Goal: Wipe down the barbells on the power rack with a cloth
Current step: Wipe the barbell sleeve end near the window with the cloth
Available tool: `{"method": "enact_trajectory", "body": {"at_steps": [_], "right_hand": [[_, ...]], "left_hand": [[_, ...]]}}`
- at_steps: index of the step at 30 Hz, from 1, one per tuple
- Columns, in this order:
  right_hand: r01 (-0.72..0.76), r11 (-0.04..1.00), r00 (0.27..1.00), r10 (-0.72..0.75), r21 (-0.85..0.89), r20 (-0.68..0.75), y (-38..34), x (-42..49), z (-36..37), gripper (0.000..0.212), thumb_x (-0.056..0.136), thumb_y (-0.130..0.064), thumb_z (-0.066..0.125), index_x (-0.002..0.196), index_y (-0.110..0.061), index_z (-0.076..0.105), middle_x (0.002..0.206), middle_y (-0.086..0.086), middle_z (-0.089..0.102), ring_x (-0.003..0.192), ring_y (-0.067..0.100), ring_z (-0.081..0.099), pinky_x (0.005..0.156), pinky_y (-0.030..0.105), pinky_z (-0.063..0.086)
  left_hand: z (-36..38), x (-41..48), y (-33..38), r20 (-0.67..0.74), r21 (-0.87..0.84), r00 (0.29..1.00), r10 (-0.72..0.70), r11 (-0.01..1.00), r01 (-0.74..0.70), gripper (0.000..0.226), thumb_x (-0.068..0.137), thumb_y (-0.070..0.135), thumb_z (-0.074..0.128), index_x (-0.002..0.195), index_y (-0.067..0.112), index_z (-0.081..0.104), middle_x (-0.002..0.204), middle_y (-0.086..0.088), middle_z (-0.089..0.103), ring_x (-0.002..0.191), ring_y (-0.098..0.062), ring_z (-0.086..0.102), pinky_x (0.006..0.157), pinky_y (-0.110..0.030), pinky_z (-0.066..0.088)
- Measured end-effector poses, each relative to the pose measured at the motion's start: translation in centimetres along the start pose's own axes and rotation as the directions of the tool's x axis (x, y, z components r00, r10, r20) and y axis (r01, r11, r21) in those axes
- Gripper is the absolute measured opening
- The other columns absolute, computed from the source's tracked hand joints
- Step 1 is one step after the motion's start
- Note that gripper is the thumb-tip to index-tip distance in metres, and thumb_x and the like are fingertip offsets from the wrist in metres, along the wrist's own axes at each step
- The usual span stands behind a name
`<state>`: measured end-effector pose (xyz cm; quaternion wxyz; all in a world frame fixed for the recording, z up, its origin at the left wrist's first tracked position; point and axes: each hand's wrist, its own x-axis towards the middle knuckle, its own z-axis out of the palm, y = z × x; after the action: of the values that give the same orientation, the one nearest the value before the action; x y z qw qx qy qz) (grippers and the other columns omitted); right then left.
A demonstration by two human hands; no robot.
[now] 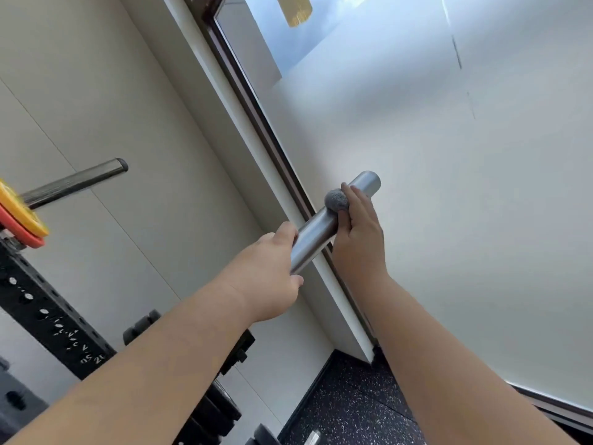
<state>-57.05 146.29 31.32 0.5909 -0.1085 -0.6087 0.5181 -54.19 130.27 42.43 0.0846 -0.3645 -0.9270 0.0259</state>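
A silver barbell sleeve [316, 232] runs diagonally up to the right, its end near the frosted window. My left hand [272, 274] grips the sleeve lower down. My right hand [359, 239] presses a small grey cloth [336, 200] around the sleeve close to its end. The rest of this barbell is hidden behind my left arm. A second barbell sleeve [77, 181] sticks out at the left, above the first.
Yellow and orange plates [22, 220] sit on the second bar at the left edge. A black perforated rack upright [48, 316] with numbers stands lower left. Dark weights lie at the bottom centre on speckled black flooring [349, 406]. A frosted window [449, 187] fills the right.
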Motion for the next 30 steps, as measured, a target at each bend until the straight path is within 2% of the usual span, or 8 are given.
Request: {"method": "enact_trajectory", "body": {"at_steps": [4, 8, 14, 16, 20, 24, 27, 30], "right_hand": [[-0.056, 0.990, 0.998, 0.055, -0.127, -0.013, 0.3, 2.8, -1.1, 0.045, 0.105, -0.006, 0.041, 0.148, -0.014, 0.054, 0.152, 0.002, 0.052, 0.142, 0.017, 0.045, 0.113, 0.017, 0.029], [0.122, 0.982, 0.991, -0.112, -0.147, 0.074, -1.7, -1.4, 0.1, 0.044, 0.101, -0.001, 0.045, 0.140, -0.009, 0.061, 0.146, 0.004, 0.059, 0.147, 0.024, 0.041, 0.120, 0.031, 0.033], [0.061, 0.978, 0.990, -0.034, -0.200, 0.138, -1.4, 0.6, -1.4, 0.042, 0.105, -0.007, 0.045, 0.144, -0.016, 0.059, 0.147, 0.001, 0.058, 0.151, 0.027, 0.034, 0.121, 0.036, 0.032], [0.033, 0.981, 0.993, -0.011, -0.191, 0.118, -2.0, 0.4, -1.3, 0.042, 0.105, -0.007, 0.045, 0.144, -0.015, 0.058, 0.147, 0.001, 0.058, 0.150, 0.025, 0.036, 0.121, 0.029, 0.030], [0.226, 0.967, 0.965, -0.207, -0.114, 0.159, -3.7, -4.4, -0.1, 0.039, 0.103, -0.006, 0.046, 0.138, -0.011, 0.063, 0.137, 0.001, 0.062, 0.143, 0.016, 0.042, 0.119, 0.035, 0.036], [0.216, 0.971, 0.958, -0.191, -0.100, 0.216, -3.9, -4.0, -0.8, 0.037, 0.104, -0.007, 0.051, 0.138, -0.015, 0.064, 0.135, -0.003, 0.065, 0.142, 0.021, 0.047, 0.114, 0.025, 0.039], [0.130, 0.971, 0.979, -0.094, -0.201, 0.179, -3.1, -1.3, -1.4, 0.039, 0.106, -0.013, 0.051, 0.143, -0.019, 0.060, 0.137, 0.001, 0.065, 0.139, 0.026, 0.050, 0.108, 0.024, 0.039], [0.061, 0.975, 0.992, -0.034, -0.216, 0.125, -3.5, -1.7, -1.3, 0.038, 0.106, -0.015, 0.049, 0.143, -0.016, 0.058, 0.139, 0.005, 0.063, 0.141, 0.023, 0.044, 0.109, 0.014, 0.032]], "left_hand": [[0.1, -0.8, 0.1, -0.024, 0.054, 0.999, 0.042, 0.998, -0.041, 0.061, 0.102, 0.036, 0.056, 0.156, 0.032, 0.028, 0.139, 0.004, 0.046, 0.123, -0.022, 0.052, 0.102, -0.033, 0.044], [-2.5, -0.7, -1.0, 0.095, 0.059, 0.993, 0.066, 0.996, -0.072, 0.068, 0.102, 0.034, 0.061, 0.161, 0.041, 0.027, 0.152, 0.011, 0.044, 0.134, -0.016, 0.049, 0.109, -0.028, 0.038], [-4.4, -1.5, -2.3, 0.138, -0.085, 0.990, 0.026, 0.996, -0.015, 0.051, 0.095, 0.040, 0.071, 0.143, 0.041, 0.051, 0.115, 0.026, 0.059, 0.095, 0.001, 0.059, 0.090, -0.022, 0.043], [-4.2, -1.8, -3.0, 0.134, -0.105, 0.990, -0.041, 0.993, 0.056, 0.042, 0.092, 0.053, 0.070, 0.130, 0.041, 0.057, 0.115, 0.021, 0.063, 0.092, 0.000, 0.063, 0.085, -0.025, 0.049], [-3.2, -2.7, -3.4, 0.158, -0.039, 0.973, -0.167, 0.984, 0.175, 0.040, 0.093, 0.071, 0.054, 0.119, 0.042, 0.059, 0.094, 0.007, 0.070, 0.083, -0.012, 0.067, 0.081, -0.031, 0.053], [-2.7, -2.8, -3.3, 0.145, -0.074, 0.978, -0.152, 0.984, 0.164, 0.041, 0.096, 0.066, 0.054, 0.124, 0.037, 0.063, 0.104, 0.010, 0.057, 0.092, -0.012, 0.055, 0.094, -0.033, 0.047], [-2.0, -2.7, -3.7, 0.116, -0.144, 0.982, -0.152, 0.975, 0.168, 0.026, 0.100, 0.060, 0.052, 0.096, 0.034, 0.059, 0.097, 0.009, 0.057, 0.086, -0.016, 0.051, 0.084, -0.033, 0.044], [-2.1, -2.6, -4.3, 0.118, -0.157, 0.979, -0.164, 0.971, 0.181, 0.032, 0.105, 0.046, 0.043, 0.094, 0.024, 0.064, 0.089, 0.011, 0.066, 0.078, -0.016, 0.050, 0.076, -0.032, 0.043]]}}
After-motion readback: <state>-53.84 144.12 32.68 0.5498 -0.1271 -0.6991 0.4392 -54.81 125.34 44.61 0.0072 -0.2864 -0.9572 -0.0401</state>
